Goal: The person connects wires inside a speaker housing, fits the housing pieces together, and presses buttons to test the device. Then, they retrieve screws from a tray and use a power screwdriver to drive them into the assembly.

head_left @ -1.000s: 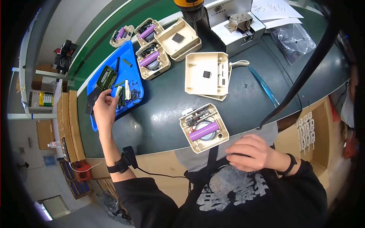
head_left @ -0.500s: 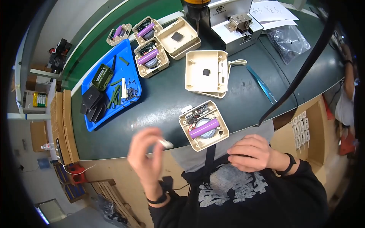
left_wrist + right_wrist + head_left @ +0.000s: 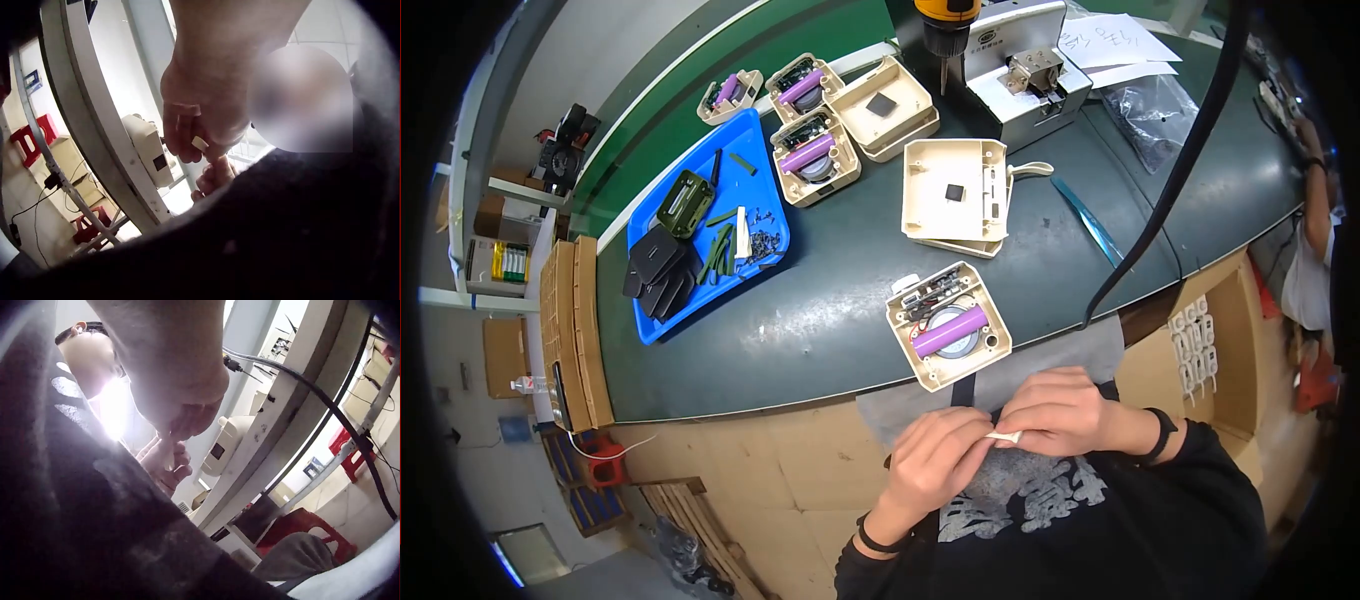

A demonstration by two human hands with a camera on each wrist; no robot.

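Note:
Close in front of the chest, both hands meet at a small white strip (image 3: 1003,437). My left hand (image 3: 940,455) pinches one end of it between thumb and fingers. The fingers of my right hand (image 3: 1055,410) grip its other end and hide part of it. In the left wrist view, a pale end of the strip (image 3: 200,143) pokes out between the fingers. Just beyond the hands, at the table's front edge, lies an open cream housing (image 3: 940,374) with a purple battery cell (image 3: 950,331), a round grey part and a circuit board inside.
To the left, a blue tray (image 3: 772,190) holds black covers, green pieces, screws and another white strip (image 3: 743,232). Further back are several cream housings (image 3: 815,160). Stacked cream shells (image 3: 930,215), blue tweezers (image 3: 1090,222) and a yellow-topped screwdriver (image 3: 946,30) are nearby. A black cable crosses the right side.
My left hand has come from the blue tray to the right hand, bringing a white strip out of the tray. The right hand has stayed near the chest and now grips the strip too.

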